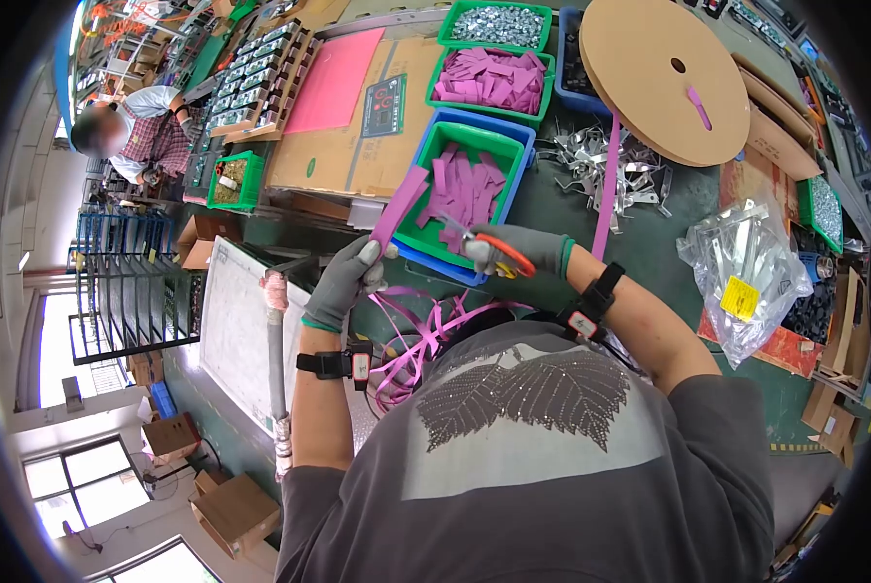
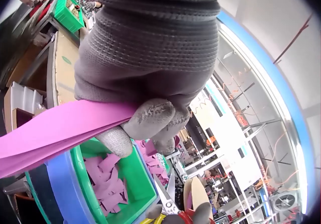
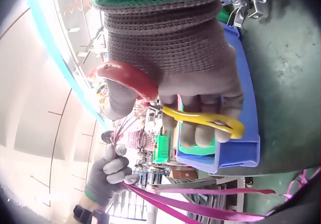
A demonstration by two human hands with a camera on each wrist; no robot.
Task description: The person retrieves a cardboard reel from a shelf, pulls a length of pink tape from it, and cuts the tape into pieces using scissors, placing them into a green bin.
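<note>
My gloved left hand (image 1: 343, 277) pinches a small bundle of long purple strips (image 1: 396, 209) between thumb and fingers. In the left wrist view the strips (image 2: 65, 126) fan out flat from the glove. My gloved right hand (image 1: 523, 248) grips scissors with a red handle (image 3: 128, 78) and a yellow handle (image 3: 205, 119). The scissors' blades (image 2: 168, 196) stand apart in the left wrist view, over the near side of a green bin (image 1: 455, 126). Short cut purple pieces (image 1: 469, 189) lie heaped in that bin, which sits inside a blue crate (image 1: 427, 260).
Long purple strips (image 1: 421, 335) trail in loops by my lap. Right of the bin lie bent metal clips (image 1: 639, 180), a large cardboard disc (image 1: 649, 87) and a clear plastic bag (image 1: 736, 262). Behind it stands another green tray (image 1: 549, 97) of purple pieces. A person (image 1: 153, 126) works far left.
</note>
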